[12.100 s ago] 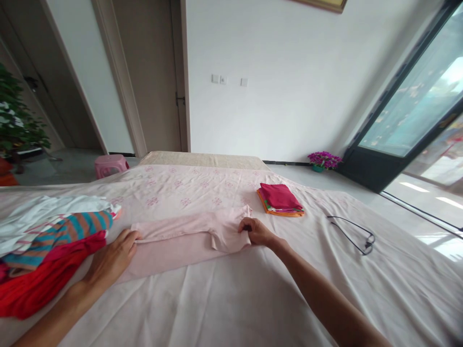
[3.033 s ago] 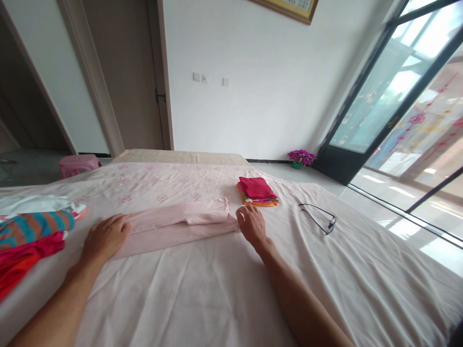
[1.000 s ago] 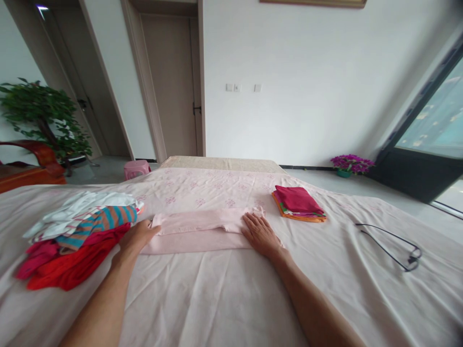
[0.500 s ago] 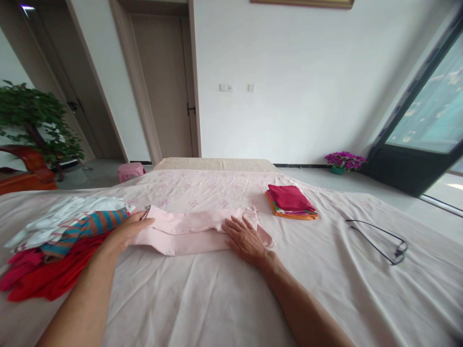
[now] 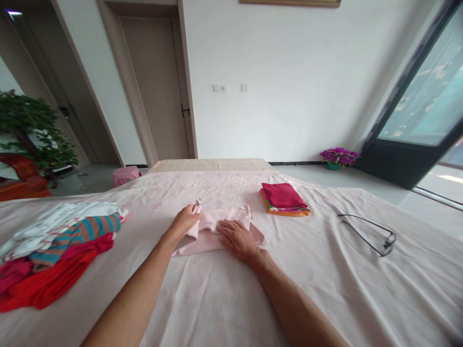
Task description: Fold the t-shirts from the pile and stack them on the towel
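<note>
The left hand [image 5: 186, 219] grips a raised end of a pink garment [image 5: 210, 241], fingertips partly hidden by cloth; the right hand [image 5: 238, 241] presses flat, covering part of it. Left of the garment lies a clothes heap [image 5: 72, 231], cut off by the frame; beyond its right end, folded cloths [image 5: 284, 197]. Farther back, a green pot [image 5: 333, 166] holds purple flowers [image 5: 340, 155].

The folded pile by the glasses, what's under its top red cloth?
Beneath the red cloth, a patterned edge of purple, green and white shows, then orange cloth. The rest is covered, so I can't tell what those layers are.
</note>
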Motion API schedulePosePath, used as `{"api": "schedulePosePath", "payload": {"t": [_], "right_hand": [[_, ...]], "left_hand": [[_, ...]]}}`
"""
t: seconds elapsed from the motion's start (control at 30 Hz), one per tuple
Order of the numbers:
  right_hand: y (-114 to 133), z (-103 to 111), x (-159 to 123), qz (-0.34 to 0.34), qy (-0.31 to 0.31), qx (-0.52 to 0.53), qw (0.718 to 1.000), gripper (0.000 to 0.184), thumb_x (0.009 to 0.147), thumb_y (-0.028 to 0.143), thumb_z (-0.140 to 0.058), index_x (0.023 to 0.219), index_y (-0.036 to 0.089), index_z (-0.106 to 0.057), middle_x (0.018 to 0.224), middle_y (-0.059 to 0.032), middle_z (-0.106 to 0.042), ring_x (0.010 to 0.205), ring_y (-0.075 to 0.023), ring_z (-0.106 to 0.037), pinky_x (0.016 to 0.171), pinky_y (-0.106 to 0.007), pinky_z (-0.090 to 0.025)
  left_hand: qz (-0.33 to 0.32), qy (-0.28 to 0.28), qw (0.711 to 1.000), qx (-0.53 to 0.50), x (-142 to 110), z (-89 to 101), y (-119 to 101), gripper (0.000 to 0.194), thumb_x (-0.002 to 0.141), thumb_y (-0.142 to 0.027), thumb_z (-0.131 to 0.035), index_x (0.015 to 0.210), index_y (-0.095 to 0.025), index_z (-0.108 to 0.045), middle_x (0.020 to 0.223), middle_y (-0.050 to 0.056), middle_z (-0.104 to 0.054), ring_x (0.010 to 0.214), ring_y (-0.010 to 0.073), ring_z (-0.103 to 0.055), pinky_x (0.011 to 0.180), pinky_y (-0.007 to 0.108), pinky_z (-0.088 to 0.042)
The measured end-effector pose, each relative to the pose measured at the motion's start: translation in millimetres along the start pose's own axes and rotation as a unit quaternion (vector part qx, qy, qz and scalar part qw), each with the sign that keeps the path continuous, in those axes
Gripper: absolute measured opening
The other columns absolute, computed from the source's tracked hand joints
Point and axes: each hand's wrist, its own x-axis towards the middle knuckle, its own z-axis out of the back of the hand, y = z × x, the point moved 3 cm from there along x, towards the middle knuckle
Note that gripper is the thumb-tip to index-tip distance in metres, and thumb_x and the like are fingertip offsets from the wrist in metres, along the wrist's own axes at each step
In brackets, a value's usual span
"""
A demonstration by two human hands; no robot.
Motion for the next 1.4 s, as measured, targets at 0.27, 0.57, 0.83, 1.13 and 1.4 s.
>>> {"api": "schedulePosePath", "payload": {"t": [0.27,0.57,0.83,1.13,1.4], "right_hand": [[-8.1,-4.5,1.3,-0.009,-0.042,0.041,0.998,0.036,0.102,0.031,-0.039,0.127,0.022,-0.063,0.135,-0.0079,-0.063,0.126,-0.0200,-0.055,0.111,-0.039,-0.037],[-16.9,1.6,1.0,-0.133,-0.084,0.062,0.985,0.029,0.101,0.024,-0.040,0.107,0.022,-0.068,0.106,-0.0055,-0.073,0.098,-0.0172,-0.067,0.085,-0.025,-0.049],[-16.8,3.1,1.6,-0.151,-0.099,0.060,0.982,0.034,0.100,0.026,-0.037,0.124,0.021,-0.061,0.114,-0.0074,-0.072,0.105,-0.0203,-0.066,0.092,-0.029,-0.048],[-4.9,8.0,3.5,-0.101,-0.096,0.020,0.990,0.033,0.098,0.030,-0.045,0.124,0.020,-0.063,0.110,-0.0088,-0.071,0.104,-0.0217,-0.062,0.093,-0.033,-0.044],[7.4,9.1,0.9,0.006,-0.068,0.026,0.997,0.042,0.070,0.012,-0.058,0.109,0.022,-0.069,0.097,-0.0055,-0.064,0.089,-0.0220,-0.052,0.081,-0.034,-0.039]], "left_hand": [[-0.022,-0.002,1.000,0.010,7.4,-42.5,-4.7,0.033,0.075,-0.025,-0.059,0.106,-0.016,-0.067,0.094,0.011,-0.074,0.082,0.0213,-0.067,0.068,0.027,-0.045],[-0.099,-0.028,0.993,-0.062,-5.9,-41.1,-2.1,0.042,0.095,-0.039,-0.040,0.125,-0.019,-0.061,0.113,0.010,-0.072,0.095,0.0181,-0.070,0.082,0.029,-0.054],[-0.221,-0.104,0.924,0.293,-17.0,-40.3,21.7,0.050,0.096,-0.041,-0.043,0.139,-0.019,-0.055,0.146,0.016,-0.052,0.142,0.0339,-0.037,0.117,0.053,-0.026],[-0.262,-0.077,0.904,0.328,-23.1,-56.4,37.6,0.056,0.097,-0.048,-0.040,0.145,-0.021,-0.048,0.149,0.016,-0.049,0.140,0.0330,-0.040,0.119,0.055,-0.018],[-0.300,-0.088,0.889,0.333,-26.6,-54.9,39.9,0.057,0.099,-0.047,-0.036,0.150,-0.023,-0.039,0.154,0.013,-0.043,0.143,0.0278,-0.037,0.119,0.052,-0.020]]}}
